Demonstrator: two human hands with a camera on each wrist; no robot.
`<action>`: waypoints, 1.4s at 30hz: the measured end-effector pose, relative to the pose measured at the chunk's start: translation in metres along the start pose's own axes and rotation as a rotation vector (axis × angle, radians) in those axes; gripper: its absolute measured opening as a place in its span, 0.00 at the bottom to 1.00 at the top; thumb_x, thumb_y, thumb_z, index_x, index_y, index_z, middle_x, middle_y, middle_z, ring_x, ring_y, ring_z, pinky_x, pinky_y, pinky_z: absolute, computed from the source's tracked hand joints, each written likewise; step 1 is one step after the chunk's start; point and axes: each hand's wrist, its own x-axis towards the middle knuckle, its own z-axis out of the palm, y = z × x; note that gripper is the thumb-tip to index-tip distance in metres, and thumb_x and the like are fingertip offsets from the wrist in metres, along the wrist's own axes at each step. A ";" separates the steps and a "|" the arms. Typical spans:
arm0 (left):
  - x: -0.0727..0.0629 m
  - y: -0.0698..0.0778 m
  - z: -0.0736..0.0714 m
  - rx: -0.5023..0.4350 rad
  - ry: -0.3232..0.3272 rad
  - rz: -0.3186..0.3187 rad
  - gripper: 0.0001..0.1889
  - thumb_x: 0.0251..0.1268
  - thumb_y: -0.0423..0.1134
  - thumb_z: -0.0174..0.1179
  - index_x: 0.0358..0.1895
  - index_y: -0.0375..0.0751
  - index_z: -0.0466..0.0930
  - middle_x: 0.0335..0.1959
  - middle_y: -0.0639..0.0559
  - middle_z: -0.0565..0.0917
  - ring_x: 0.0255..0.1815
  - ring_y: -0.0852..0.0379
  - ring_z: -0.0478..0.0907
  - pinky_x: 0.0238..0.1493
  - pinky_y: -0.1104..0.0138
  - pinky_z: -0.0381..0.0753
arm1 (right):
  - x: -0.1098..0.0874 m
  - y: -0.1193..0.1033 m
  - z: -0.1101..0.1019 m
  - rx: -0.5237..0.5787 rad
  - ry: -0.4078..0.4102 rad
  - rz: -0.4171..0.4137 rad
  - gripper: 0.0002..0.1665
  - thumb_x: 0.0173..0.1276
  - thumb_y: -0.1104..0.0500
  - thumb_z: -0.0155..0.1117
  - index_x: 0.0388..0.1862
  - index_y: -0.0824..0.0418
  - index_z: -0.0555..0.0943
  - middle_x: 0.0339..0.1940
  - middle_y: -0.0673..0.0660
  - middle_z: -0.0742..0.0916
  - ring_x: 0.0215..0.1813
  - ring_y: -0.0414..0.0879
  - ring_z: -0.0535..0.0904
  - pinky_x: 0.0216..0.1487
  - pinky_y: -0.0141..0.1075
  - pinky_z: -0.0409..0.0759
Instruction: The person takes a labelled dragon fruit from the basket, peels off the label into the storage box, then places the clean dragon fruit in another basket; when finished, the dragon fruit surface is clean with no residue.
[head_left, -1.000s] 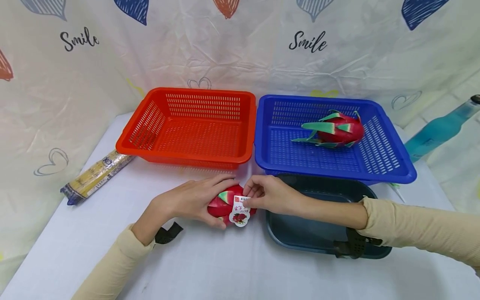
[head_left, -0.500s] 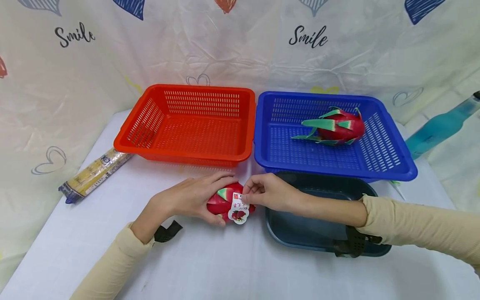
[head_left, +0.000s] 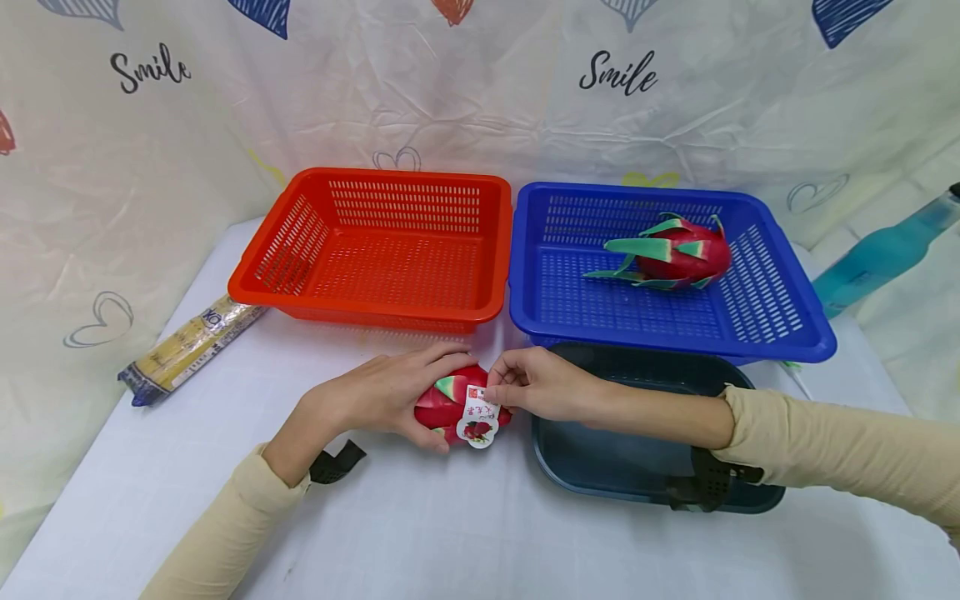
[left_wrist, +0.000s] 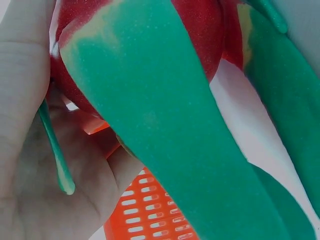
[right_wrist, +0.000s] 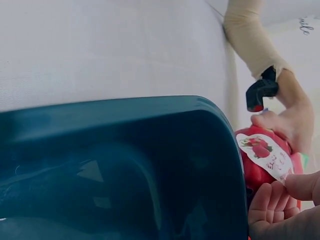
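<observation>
My left hand [head_left: 382, 396] curves over the dragon fruit [head_left: 437, 408], thumb on the near side and fingers on the far side, and my right hand [head_left: 543, 385] pinches the white label [head_left: 477, 421] on it between thumb and fingers. The fruit lies in the middle of the table [head_left: 420, 533], well in from the near edge, its green leaves showing below my left palm. Just right of it stands the dark tray [head_left: 622, 475], and my right forearm crosses above that tray. The blue basket [head_left: 667, 340] overhangs the tray's far rim; inside it, toward the right, lies a second dragon fruit [head_left: 684, 258]. The red basket [head_left: 375, 315] sits beside the blue one along the far edge, just beyond my left fingers. The yellow packet [head_left: 193, 350] reaches from the red basket's near left corner to the table's left edge, and the blue bottle [head_left: 873, 265] stands by the far right corner.
</observation>
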 end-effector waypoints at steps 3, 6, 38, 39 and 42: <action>0.000 0.000 0.000 -0.003 -0.003 0.000 0.53 0.42 0.64 0.72 0.74 0.56 0.57 0.72 0.58 0.63 0.62 0.61 0.71 0.47 0.68 0.83 | 0.000 0.000 0.000 0.007 -0.010 0.002 0.09 0.69 0.58 0.63 0.39 0.64 0.79 0.30 0.56 0.82 0.34 0.50 0.77 0.36 0.38 0.79; 0.001 0.000 0.000 -0.010 -0.005 -0.001 0.53 0.42 0.64 0.73 0.74 0.56 0.57 0.72 0.58 0.63 0.62 0.61 0.70 0.47 0.68 0.83 | -0.001 -0.001 -0.001 0.014 -0.019 0.005 0.09 0.69 0.58 0.62 0.39 0.64 0.78 0.30 0.56 0.82 0.35 0.50 0.77 0.36 0.38 0.79; 0.002 -0.004 0.000 -0.039 -0.016 -0.017 0.53 0.41 0.65 0.72 0.74 0.58 0.57 0.71 0.58 0.64 0.62 0.61 0.71 0.46 0.68 0.83 | 0.001 0.000 -0.006 0.026 -0.082 0.002 0.08 0.72 0.59 0.58 0.40 0.66 0.76 0.31 0.56 0.81 0.35 0.46 0.76 0.43 0.42 0.80; 0.002 -0.004 0.000 -0.041 -0.016 -0.017 0.53 0.41 0.65 0.72 0.74 0.58 0.57 0.71 0.58 0.64 0.62 0.61 0.71 0.47 0.68 0.83 | 0.001 0.000 -0.006 0.029 -0.085 0.002 0.08 0.72 0.60 0.58 0.40 0.66 0.76 0.31 0.56 0.81 0.36 0.47 0.76 0.44 0.42 0.80; 0.003 -0.004 0.000 -0.044 -0.014 -0.017 0.53 0.41 0.64 0.73 0.74 0.58 0.57 0.71 0.58 0.64 0.62 0.60 0.71 0.47 0.68 0.83 | 0.001 0.000 -0.007 0.031 -0.088 -0.001 0.08 0.72 0.60 0.57 0.40 0.66 0.76 0.31 0.56 0.81 0.36 0.46 0.76 0.44 0.42 0.80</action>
